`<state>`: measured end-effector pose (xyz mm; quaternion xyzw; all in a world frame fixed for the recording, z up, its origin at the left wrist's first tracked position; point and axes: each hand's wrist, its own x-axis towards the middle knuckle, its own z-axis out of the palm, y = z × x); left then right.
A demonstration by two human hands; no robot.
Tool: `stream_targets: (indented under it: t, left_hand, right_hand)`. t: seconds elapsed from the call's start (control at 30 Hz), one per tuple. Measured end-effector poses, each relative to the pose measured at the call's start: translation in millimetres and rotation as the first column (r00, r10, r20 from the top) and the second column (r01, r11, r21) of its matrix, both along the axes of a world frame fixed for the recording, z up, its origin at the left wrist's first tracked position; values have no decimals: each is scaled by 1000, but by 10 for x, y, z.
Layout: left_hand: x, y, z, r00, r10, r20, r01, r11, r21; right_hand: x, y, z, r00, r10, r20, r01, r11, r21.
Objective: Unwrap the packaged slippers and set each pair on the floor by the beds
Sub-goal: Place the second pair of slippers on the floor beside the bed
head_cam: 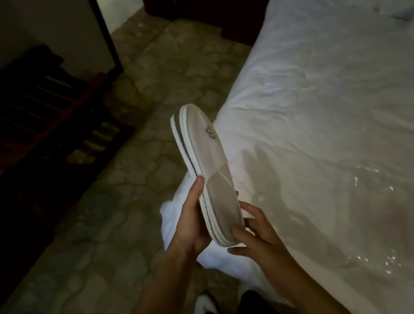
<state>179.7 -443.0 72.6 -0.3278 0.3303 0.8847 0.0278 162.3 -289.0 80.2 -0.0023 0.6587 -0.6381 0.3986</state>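
Both the left hand [193,222] and right hand [253,233] hold seemingly stacked white slippers [209,167].

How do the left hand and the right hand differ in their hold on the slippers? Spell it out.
The left hand grips the slippers along the sole edge, thumb reaching up the side; the right hand pinches the heel end from below. The left hand sits over the floor side, the right hand nearer the bed. Both are bare and closed on the same flat white pair, held tilted in the air.
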Motion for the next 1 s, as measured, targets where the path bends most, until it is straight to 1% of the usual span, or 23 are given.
stream_targets:
  t: [0.03,0.1,0.17,0.27,0.37,0.47,0.53,0.6,0.73,0.8,0.87,0.93,1.0]
  left_hand:
    - [58,-92,24,1000,15,8,-15,999,-49]
    - [154,-375,-26,998,31,-54,-35,997,-74]
    - [240,-610,-1,991,-34,-133,22,996,-86]
    - [262,-928,-33,984,-91,-154,69,988,-139]
    - [189,-1225,9,980,-119,-161,86,976,-198]
    - [49,-1531,28,971,-171,-167,122,956,-268]
    - [-53,-1769,19,966,-212,-149,164,946,-281]
    - [-168,-2022,34,954,-275,-120,233,931,-280]
    - [-380,-2508,50,922,-384,-51,354,889,-292]
    - [-468,-2757,59,910,-413,-23,386,868,-312]
    - [-547,-3009,51,903,-429,6,406,850,-334]
    - [-627,-3237,37,889,-458,26,435,825,-361]
    - [-722,-3416,52,876,-479,55,464,805,-369]
  right_hand:
    - [-40,-114,-13,998,22,-58,-19,999,51]
    - [-182,-359,-29,992,-6,-129,19,995,99]
    - [-414,-647,15,984,-57,-169,77,991,113]
    - [-782,-1144,191,970,-5,-242,28,995,93]
    - [-1032,-1653,345,962,112,-250,-90,991,98]
    - [-1197,-2087,374,968,153,-201,-142,988,65]
    - [-1322,-2329,344,972,153,-177,-150,988,32]
    - [-1518,-2567,320,979,121,-165,-123,992,0]
    - [-1974,-2976,319,983,61,-173,-64,998,-11]
    - [-2153,-3143,343,964,81,-253,-80,997,15]
    - [-2330,-3295,372,933,151,-326,-132,988,80]
    - [-2467,-3412,402,914,213,-346,-175,975,135]
    - [-2571,-3489,419,910,216,-354,-169,973,159]
